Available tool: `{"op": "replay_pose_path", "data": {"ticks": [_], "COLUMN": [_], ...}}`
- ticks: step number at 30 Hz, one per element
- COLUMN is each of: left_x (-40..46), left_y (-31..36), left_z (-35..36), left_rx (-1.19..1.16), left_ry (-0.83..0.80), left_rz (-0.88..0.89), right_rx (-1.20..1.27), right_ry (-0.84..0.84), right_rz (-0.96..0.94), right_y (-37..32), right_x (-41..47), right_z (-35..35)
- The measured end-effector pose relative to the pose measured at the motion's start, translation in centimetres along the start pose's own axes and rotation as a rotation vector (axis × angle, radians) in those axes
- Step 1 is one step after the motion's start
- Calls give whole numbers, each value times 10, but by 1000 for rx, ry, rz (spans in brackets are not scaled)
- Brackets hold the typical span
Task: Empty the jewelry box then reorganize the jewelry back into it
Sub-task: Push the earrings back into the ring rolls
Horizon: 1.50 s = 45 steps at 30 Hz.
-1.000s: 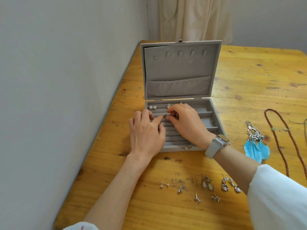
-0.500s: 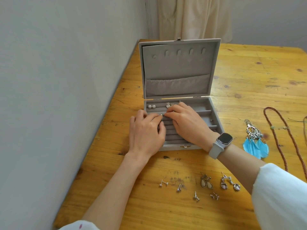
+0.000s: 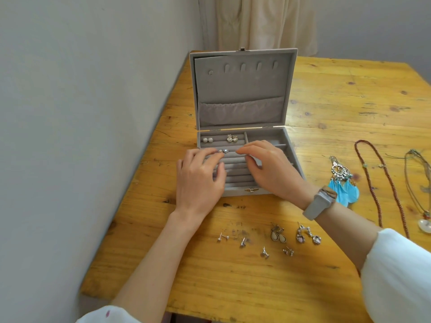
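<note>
The grey velvet jewelry box (image 3: 242, 89) stands open on the wooden table (image 3: 338, 108), lid upright. In its back row sit two pearl studs (image 3: 207, 140) and a pair of crystal earrings (image 3: 232, 138). A small pair of studs (image 3: 223, 151) is set in the second ring roll. My left hand (image 3: 198, 180) lies over the box's left front, its fingertips touching the roll just left of those studs. My right hand (image 3: 268, 169) hovers over the rolls with fingers loosely curled and holds nothing.
Loose studs (image 3: 222, 237) and drop earrings (image 3: 278, 234) lie in front of the box. Blue feather earrings (image 3: 341, 183), a brown bead necklace (image 3: 375, 183) and a cord pendant necklace (image 3: 419, 194) lie to the right. A wall runs along the table's left edge.
My hands were pinched together over one stud in the second roll. They have since parted, the right one drawing back to the right, leaving the small studs seated there.
</note>
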<state>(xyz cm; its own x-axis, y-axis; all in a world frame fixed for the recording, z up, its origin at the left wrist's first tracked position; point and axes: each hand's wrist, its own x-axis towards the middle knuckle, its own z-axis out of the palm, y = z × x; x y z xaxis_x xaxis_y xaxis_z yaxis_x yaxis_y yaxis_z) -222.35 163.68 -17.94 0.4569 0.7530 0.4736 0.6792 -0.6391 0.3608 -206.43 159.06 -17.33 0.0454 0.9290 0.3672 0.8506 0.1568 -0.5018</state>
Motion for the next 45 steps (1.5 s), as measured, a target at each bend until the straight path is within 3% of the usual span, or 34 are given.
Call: {"op": "replay_pose_path", "data": {"ticks": [4,9,12,17,23,29,36,41,45], "left_x": [-30,-64,-72,-72,-70,-64,-37,-18,-14], "left_y": [21,48,63,78,84,82,68,39,14], "left_z": [-16,-23,-17,-9,-4,0,-29,-51,-70], "left_rx": [-124,-253,-258,-233,-187,-232,-553,-557,-516], "left_ry": [-23,-246,-381,-475,-459,-459,-236,-102,-243], "left_rz": [-5,-37,-54,-58,-67,-42,-244,-340,-404], "right_rx": [47,18,-52,-167,-155,19,236,249,140], "right_ry": [31,-84,-157,-187,-154,-135,27,106,-33], "right_rz": [56,97,145,148,146,187,177,112,92], "right_y": [-4,-4,-3,-3,-5,-7,-20,-36,-49], "right_x": [-36,-89,-110,-122,-123,-114,-84,-44,-20], "right_z": [-21,-39,-42,-35,-31,-46,-52,-52,-48]}}
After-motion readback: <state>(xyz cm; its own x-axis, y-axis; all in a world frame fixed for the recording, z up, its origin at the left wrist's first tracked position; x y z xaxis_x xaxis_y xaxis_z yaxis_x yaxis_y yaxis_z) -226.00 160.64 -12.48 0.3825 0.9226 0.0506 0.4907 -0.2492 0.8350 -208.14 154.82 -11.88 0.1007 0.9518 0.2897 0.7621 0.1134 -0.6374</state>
